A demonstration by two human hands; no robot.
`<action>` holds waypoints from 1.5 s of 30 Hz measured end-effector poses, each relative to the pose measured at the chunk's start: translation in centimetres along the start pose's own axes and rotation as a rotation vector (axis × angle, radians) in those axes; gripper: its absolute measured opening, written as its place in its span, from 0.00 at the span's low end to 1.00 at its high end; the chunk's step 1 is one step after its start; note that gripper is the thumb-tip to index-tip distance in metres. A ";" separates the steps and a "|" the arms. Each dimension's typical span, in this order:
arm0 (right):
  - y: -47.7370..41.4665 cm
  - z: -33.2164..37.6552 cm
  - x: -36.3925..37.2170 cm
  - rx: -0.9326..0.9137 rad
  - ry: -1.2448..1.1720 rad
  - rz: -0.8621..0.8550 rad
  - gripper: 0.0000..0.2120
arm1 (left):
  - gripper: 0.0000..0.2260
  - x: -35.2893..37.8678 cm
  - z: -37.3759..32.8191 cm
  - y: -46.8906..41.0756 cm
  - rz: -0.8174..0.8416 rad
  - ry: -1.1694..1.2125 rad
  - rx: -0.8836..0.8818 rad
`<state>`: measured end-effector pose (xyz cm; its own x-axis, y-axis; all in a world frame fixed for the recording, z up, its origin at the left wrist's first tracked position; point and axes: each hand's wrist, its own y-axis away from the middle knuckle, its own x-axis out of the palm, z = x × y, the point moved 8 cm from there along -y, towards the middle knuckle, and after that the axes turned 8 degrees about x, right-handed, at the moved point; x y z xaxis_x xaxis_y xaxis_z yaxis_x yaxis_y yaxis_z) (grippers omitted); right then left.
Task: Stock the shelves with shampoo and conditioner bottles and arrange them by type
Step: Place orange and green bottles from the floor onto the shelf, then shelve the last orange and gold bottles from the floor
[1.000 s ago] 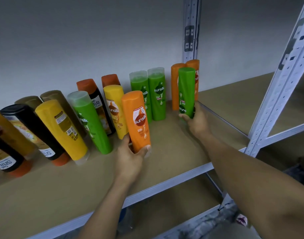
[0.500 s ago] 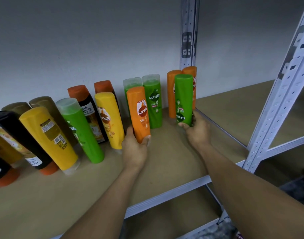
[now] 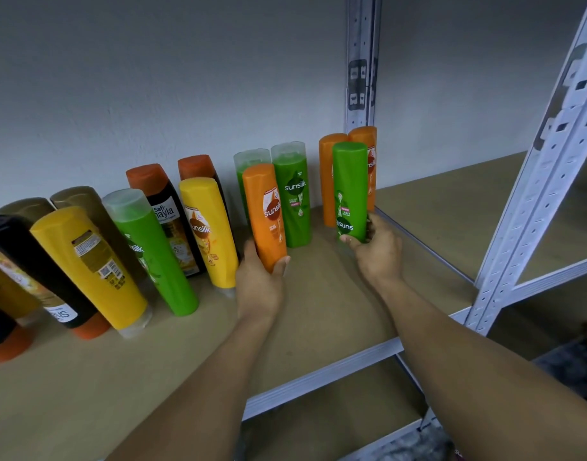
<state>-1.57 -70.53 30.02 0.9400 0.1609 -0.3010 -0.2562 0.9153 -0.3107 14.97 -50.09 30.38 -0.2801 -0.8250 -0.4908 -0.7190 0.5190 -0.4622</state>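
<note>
My left hand (image 3: 257,281) grips the lower end of an orange Sunsilk bottle (image 3: 265,211), held upright in front of two clear-capped green bottles (image 3: 292,194). My right hand (image 3: 377,249) grips the base of a solid green Sunsilk bottle (image 3: 349,191) whose label reads upside down. That green bottle stands just in front of two orange bottles (image 3: 327,181) at the shelf's back right corner.
Along the wall on the wooden shelf board (image 3: 318,311) stand a yellow bottle (image 3: 207,227), dark Safi bottles with orange caps (image 3: 165,214), a green bottle (image 3: 152,251), another yellow bottle (image 3: 89,264) and black ones (image 3: 32,271). Grey metal uprights (image 3: 535,201) bound the bay on the right.
My left hand has carried the orange bottle back and to the right, close to the green clear-capped bottles. The right hand keeps the green bottle near the orange pair.
</note>
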 end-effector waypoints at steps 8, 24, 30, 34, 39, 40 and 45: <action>0.1 0.1 -0.1 0.009 0.040 -0.014 0.26 | 0.31 0.6 0.0 0.0 0.057 -0.041 -0.014; 10.8 1.5 -1.6 -0.006 0.853 0.297 0.30 | 0.27 -2.0 -0.3 7.0 0.390 -0.261 0.087; 19.0 3.2 -6.3 -0.116 0.870 0.517 0.31 | 0.32 -5.1 -1.3 11.7 0.452 -0.287 0.244; 23.5 2.9 -10.2 -0.074 0.933 0.636 0.34 | 0.34 -5.4 -3.4 16.0 0.589 -0.362 0.371; 27.6 -1.3 -15.1 0.108 0.962 0.666 0.33 | 0.26 -3.9 -6.1 21.9 0.707 -0.519 0.595; 28.3 -2.7 -16.1 0.159 0.957 0.662 0.33 | 0.26 -3.2 -6.6 23.2 0.745 -0.510 0.639; 32.9 -11.5 -20.8 0.356 0.916 0.684 0.30 | 0.29 2.3 -6.0 29.2 1.019 -0.370 0.552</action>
<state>-32.17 -48.04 15.74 0.0862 0.4640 -0.8816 -0.4281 0.8163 0.3878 -10.43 -38.17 20.21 -0.2955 0.0828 -0.9518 0.1173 0.9918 0.0499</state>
